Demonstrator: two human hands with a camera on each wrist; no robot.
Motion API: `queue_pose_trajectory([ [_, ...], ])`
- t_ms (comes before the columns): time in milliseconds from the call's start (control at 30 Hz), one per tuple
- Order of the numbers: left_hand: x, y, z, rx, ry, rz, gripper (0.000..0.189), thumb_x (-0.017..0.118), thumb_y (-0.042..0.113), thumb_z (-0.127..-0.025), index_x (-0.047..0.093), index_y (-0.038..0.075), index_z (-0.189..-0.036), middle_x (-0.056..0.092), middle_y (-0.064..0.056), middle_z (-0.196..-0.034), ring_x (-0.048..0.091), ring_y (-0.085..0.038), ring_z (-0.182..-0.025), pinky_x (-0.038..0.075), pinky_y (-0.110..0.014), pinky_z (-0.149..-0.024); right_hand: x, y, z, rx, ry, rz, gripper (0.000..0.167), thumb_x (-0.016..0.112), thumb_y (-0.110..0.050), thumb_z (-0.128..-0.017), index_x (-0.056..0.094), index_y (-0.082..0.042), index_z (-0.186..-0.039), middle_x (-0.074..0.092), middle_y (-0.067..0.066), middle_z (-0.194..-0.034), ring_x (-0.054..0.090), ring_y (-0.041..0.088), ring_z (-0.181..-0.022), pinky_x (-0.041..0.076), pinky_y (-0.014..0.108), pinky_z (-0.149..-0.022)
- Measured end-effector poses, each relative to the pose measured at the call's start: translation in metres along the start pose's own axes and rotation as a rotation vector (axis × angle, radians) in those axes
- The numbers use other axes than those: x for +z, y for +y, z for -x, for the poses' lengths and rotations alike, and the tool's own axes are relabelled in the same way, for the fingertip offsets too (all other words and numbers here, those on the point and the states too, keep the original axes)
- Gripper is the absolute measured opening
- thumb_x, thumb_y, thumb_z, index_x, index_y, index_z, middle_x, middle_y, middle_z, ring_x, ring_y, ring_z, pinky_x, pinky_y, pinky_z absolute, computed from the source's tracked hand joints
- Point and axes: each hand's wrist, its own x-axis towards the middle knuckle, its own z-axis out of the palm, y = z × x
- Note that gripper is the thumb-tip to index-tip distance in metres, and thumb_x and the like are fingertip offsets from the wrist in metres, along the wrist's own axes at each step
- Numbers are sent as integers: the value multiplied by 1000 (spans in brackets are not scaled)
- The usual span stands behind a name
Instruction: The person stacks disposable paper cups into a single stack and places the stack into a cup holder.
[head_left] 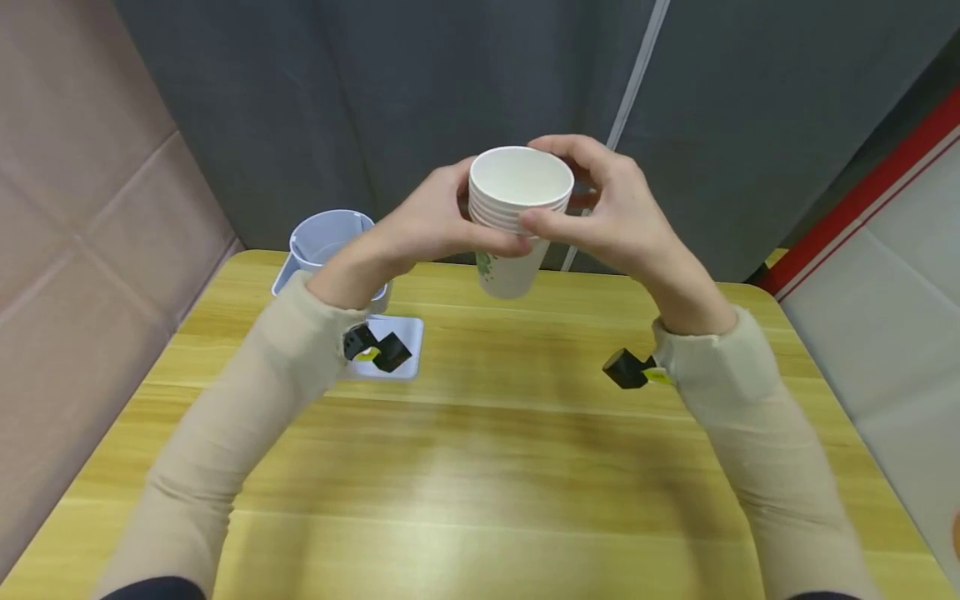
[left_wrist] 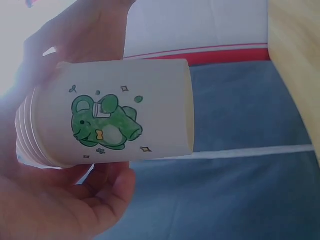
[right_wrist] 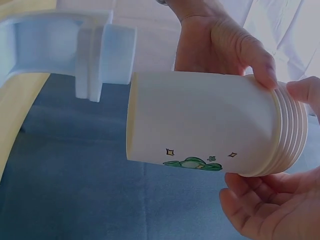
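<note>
A nested stack of white paper cups (head_left: 512,271) is held up over the far edge of the table, mouths upward and slightly tilted. Several rolled rims show at its top. My left hand (head_left: 427,212) grips the stack from the left, thumb across the front below the rims. From the right, my right hand (head_left: 622,208) holds it by the rims, thumb in front and fingers behind. A green cartoon bear decorates the outer cup (left_wrist: 165,110) in the left wrist view. The right wrist view shows more of its plain side, with both hands around the rim end.
At the back left of the wooden table (head_left: 480,500) stands a pale blue-white round container (head_left: 330,233), partly hidden by my left forearm. A flat pale square piece (head_left: 405,337) lies in front of it. Dark grey curtain (head_left: 480,75) hangs behind; a red-edged white panel (head_left: 885,225) borders the right.
</note>
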Motion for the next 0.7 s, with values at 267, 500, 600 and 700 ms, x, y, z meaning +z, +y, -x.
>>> queue_pose_trajectory([
  [267,-23,9,10,-16,56,-48,67,77,13,-73,45,8,-131,55,-5,-119,53,-18,-104,43,-34,-90,13,-9,-23,-50,-20,-166,53,73,-9,-76,53,0,-125,57,11,-113,55,21,-93,49,24,-74],
  [500,-45,10,18,-32,98,-102,64,77,13,-73,46,7,-130,55,-7,-117,53,-20,-102,43,-33,-87,28,-14,-44,-32,-59,-192,54,72,-10,-76,52,0,-125,56,8,-115,52,19,-100,50,29,-84],
  [600,-54,10,23,-35,109,-154,65,77,13,-74,45,7,-130,55,-8,-117,53,-21,-102,44,-31,-86,35,-14,-52,-40,-70,-175,56,72,-12,-77,51,0,-127,56,7,-116,52,17,-100,49,29,-84],
  [700,-61,9,29,-46,119,-196,65,77,13,-74,45,7,-131,54,-7,-117,53,-21,-101,45,-30,-83,44,-15,-57,-54,-80,-155,58,73,-14,-77,50,0,-128,56,7,-117,52,15,-100,50,28,-82],
])
